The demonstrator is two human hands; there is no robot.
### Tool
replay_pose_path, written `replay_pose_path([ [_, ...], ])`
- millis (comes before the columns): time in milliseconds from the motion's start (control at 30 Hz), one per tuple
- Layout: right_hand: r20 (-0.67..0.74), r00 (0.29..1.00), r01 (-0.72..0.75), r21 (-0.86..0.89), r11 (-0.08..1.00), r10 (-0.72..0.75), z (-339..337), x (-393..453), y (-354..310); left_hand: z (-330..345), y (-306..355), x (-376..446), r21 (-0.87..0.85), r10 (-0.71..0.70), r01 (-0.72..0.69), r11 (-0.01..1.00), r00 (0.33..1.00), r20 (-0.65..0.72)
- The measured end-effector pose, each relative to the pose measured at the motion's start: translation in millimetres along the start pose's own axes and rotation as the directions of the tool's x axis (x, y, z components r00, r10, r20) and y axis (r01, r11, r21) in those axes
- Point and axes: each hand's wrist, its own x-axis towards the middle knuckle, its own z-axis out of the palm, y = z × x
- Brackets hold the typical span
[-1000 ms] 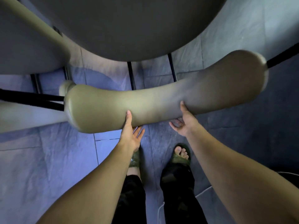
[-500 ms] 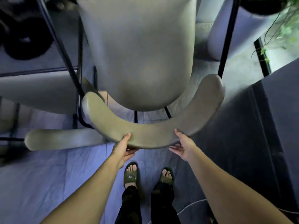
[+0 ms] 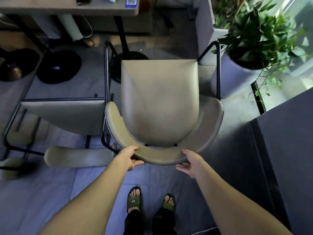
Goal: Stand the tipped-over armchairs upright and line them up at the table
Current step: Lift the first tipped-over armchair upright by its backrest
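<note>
A beige armchair (image 3: 159, 102) with a black metal frame stands upright in front of me, its seat facing the table (image 3: 71, 7) at the top. My left hand (image 3: 130, 157) grips the curved backrest on its left part. My right hand (image 3: 190, 163) holds the same backrest on the right, thumb on top and fingers under. A second beige armchair (image 3: 67, 116) stands just left of it, its curved backrest (image 3: 77, 156) at the lower left.
A potted plant (image 3: 250, 53) in a pale pot stands right of the chair, near a window. A dark wall or cabinet (image 3: 286, 141) rises at the right. Black round table bases (image 3: 59, 67) sit on the floor at the left. My sandalled feet (image 3: 133, 200) stand behind the chair.
The chair has swung from tilted toward me to standing upright on its legs. My view has risen, and both hands have stayed on the backrest.
</note>
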Motion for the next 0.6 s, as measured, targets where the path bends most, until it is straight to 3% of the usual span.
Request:
replay_pose_path([
  [333, -0.029, 1.0, 0.004, -0.077, 0.997, -0.007, 17, -13, -44, 26, 54, -15, 0.174, 0.092, -0.084, 0.981, 0.995, -0.039],
  [600, -0.005, 0.998, 0.061, -0.094, 0.994, -0.062, 36, -8, -92, 51, 98, -5, 0.205, 0.112, -0.104, 0.973, 0.993, -0.029],
])
